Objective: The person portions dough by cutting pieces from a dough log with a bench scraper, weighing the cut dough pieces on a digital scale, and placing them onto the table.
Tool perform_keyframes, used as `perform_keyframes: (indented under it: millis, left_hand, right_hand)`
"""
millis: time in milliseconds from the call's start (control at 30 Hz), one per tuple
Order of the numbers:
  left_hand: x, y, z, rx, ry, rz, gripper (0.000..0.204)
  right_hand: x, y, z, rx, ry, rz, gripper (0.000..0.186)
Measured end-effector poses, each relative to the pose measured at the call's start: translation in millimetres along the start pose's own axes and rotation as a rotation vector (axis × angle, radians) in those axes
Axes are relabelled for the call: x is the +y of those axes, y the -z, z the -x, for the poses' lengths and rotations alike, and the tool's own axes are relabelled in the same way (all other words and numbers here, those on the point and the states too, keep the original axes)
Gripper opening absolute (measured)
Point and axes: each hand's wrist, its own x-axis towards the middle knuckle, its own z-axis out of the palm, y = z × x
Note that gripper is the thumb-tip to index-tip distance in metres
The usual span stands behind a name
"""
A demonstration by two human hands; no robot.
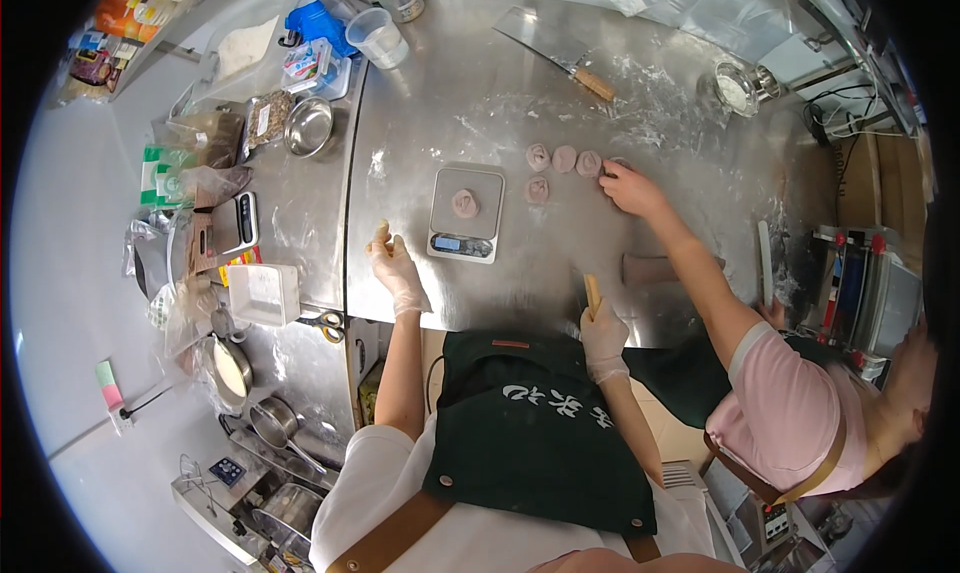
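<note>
Currently one dough piece [466, 203] tops one scale [448, 178].

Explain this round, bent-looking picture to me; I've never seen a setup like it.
There's no robot: a person wears a wide fisheye camera on the head. It looks down, so straight edges curve. The wearer's left hand, in a translucent glove, appears empty. The similarly gloved right hand grips a yellowish, flat-looking tool. On the silvery metal table, a square grey digital scale bears one pinkish, rounded dough-like lump. More pinkish lumps lie to its right; a co-worker's bare hand reaches the row's end. Farther back lies a wooden-handled metal blade.
</note>
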Motion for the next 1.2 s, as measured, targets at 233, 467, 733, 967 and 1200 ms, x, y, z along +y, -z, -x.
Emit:
perform_keyframes:
  millis: [233,467,733,967,1200]
  left_hand:
    - [-1.6,0.0,-3.5,0.007,-0.032,-0.003,0.032]
    - [-7.5,2.7,-6.3,0.010,-0.047,0.007,0.033]
    - [17.7,-21.0,3.5,-0.139,-0.200,-0.082,0.035]
    - [66.6,-96.9,85.4,-0.639,-0.736,-0.186,0.055]
    - [76.0,-190.2,212.0,-0.984,-1.154,-0.208,0.081]
  right_hand:
    - [-5.0,3.5,0.6,-0.022,-0.028,0.022,0.018]
    - [-5.0,0.4,1.5,-0.017,-0.017,0.055,0.019]
    - [0.8,3.8,0.9,0.005,-0.014,0.055,0.016]
    - [6.5,23.1,14.0,0.090,-0.092,-0.067,0.018]
    - [39.1,79.8,30.2,0.315,-0.419,-0.116,0.017]
